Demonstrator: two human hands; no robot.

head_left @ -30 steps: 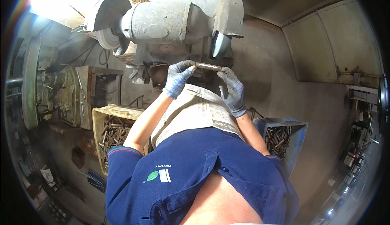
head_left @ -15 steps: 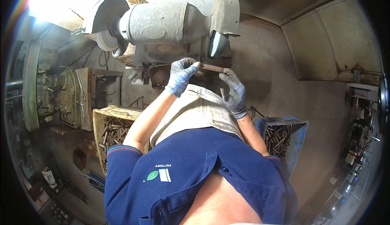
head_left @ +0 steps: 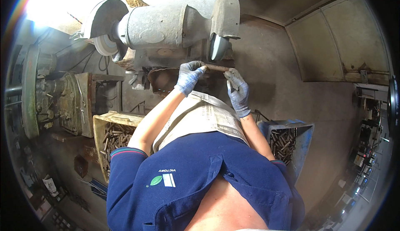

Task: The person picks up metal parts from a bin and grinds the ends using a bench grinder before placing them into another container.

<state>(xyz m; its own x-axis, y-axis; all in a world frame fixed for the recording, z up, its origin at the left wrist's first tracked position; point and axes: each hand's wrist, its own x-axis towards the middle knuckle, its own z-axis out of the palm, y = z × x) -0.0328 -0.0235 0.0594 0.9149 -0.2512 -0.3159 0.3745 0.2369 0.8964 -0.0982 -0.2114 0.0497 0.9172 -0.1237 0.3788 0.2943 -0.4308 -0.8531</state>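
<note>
Nearest, along the bottom edge, is the person's dark blue shirt (head_left: 187,160), open at the collar and cut off below. Beyond it a pale printed sheet (head_left: 196,116) covers the lap, its writing too small to make out. On the person's left stands a yellowish box (head_left: 118,116) of short metal pieces (head_left: 118,137), partly hidden by the left forearm (head_left: 156,120); on the right, a blue box (head_left: 305,141) of similar pieces (head_left: 283,141), partly covered by the right arm (head_left: 257,137). Past the lap, both hands are gloved in blue-grey and share one slim brown rod (head_left: 217,68), lying nearly level between them. The left hand (head_left: 188,77) pinches its left end between thumb and finger; the right hand (head_left: 237,91) grips the other end with its fingertips, so both ends are partly hidden. The rod appears just below the right wheel (head_left: 218,48) of a grey bench grinder (head_left: 160,26); the gap in depth is hard to judge. The grinder's left wheel (head_left: 105,45) sits half inside its guard. Farther off, a greasy machine (head_left: 58,101) stands left, tall panels (head_left: 321,43) right, and glare washes out the upper left.
</note>
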